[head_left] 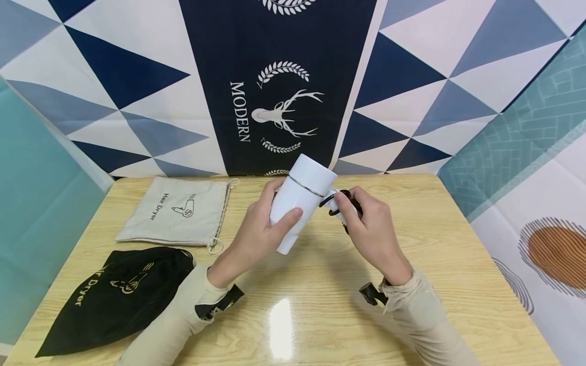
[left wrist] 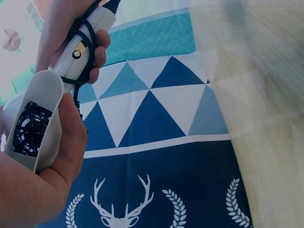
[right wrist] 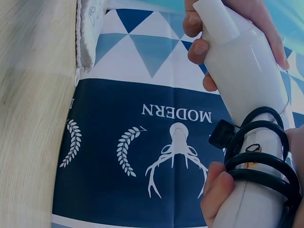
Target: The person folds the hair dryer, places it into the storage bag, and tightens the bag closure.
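Hanging tilted above the wooden table: one white hair dryer, thin metallic band round its barrel, dark grille showing at one end in the left wrist view. Left hand clamped on the barrel, thumb laid across it. Right hand wrapped round the handle, over loops of black cord (wound several times, a small dark block sticking out beside them). The two hands are near each other but apart. To the left on the table, a pale drawstring pouch lies flat toward the back, printed with "Hair Dryer" and a line drawing; nearer the front, a black pouch, gold lettering partly lost in folds, the left sleeve passing over its edge. Behind it all, a wall covering: blue and white triangles, dark panel, deer head, word MODERN.
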Motion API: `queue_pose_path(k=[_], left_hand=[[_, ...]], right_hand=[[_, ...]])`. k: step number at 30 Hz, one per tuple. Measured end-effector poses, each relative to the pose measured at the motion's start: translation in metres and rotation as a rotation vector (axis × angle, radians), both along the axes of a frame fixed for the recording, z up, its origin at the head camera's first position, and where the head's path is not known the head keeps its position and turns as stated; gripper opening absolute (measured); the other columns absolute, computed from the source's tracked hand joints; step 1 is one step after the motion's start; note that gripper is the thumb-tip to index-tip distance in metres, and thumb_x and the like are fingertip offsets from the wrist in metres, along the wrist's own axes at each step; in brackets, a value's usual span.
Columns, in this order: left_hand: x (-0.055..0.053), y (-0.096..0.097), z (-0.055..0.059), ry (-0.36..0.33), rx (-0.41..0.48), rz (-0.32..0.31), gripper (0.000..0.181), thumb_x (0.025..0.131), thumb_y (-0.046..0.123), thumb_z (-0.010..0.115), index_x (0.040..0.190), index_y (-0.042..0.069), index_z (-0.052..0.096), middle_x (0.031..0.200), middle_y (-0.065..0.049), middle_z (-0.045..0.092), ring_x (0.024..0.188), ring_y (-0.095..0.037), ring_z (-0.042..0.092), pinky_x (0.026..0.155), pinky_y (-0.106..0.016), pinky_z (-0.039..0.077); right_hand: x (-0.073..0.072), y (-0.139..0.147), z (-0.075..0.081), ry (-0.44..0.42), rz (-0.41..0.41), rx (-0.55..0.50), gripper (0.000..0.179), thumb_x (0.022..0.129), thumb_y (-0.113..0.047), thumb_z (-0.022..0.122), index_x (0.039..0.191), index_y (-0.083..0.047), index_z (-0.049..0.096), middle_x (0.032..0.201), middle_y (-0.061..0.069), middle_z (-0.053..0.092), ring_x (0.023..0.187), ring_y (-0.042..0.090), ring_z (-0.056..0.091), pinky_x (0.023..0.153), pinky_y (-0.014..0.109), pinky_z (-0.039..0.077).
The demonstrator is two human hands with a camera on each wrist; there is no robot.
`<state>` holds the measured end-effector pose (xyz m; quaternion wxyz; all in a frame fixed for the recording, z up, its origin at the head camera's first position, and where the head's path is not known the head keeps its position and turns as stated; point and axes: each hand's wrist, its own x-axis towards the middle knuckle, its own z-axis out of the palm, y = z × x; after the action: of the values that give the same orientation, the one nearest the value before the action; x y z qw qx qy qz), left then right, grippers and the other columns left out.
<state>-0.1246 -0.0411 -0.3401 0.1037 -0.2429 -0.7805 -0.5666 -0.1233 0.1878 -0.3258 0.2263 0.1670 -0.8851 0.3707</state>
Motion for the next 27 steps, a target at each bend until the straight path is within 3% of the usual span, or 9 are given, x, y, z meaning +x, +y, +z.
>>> queue_pose_path(k=[8, 27], left_hand=[[0.001, -0.003, -0.009, 0.049, 0.026, 0.008, 0.055, 0.097, 0.033, 0.062, 0.145, 0.013, 0.04, 0.108, -0.008, 0.065, 0.083, -0.016, 0.066, 0.06, -0.031, 0.057], [0.006, 0.001, -0.007, 0.103, 0.079, 0.019, 0.055, 0.098, 0.042, 0.058, 0.142, 0.012, 0.043, 0.1, -0.007, 0.067, 0.08, -0.015, 0.066, 0.06, -0.031, 0.057]], right_hand=[[0.007, -0.006, 0.001, -0.055, -0.032, -0.014, 0.033, 0.104, -0.036, 0.052, 0.081, -0.012, 0.058, 0.059, -0.001, 0.05, 0.047, 0.014, 0.047, 0.045, 0.029, 0.038], [0.019, -0.01, 0.012, -0.122, -0.068, -0.079, 0.034, 0.103, -0.041, 0.051, 0.087, -0.013, 0.062, 0.062, 0.001, 0.055, 0.05, 0.017, 0.05, 0.048, 0.03, 0.041]])
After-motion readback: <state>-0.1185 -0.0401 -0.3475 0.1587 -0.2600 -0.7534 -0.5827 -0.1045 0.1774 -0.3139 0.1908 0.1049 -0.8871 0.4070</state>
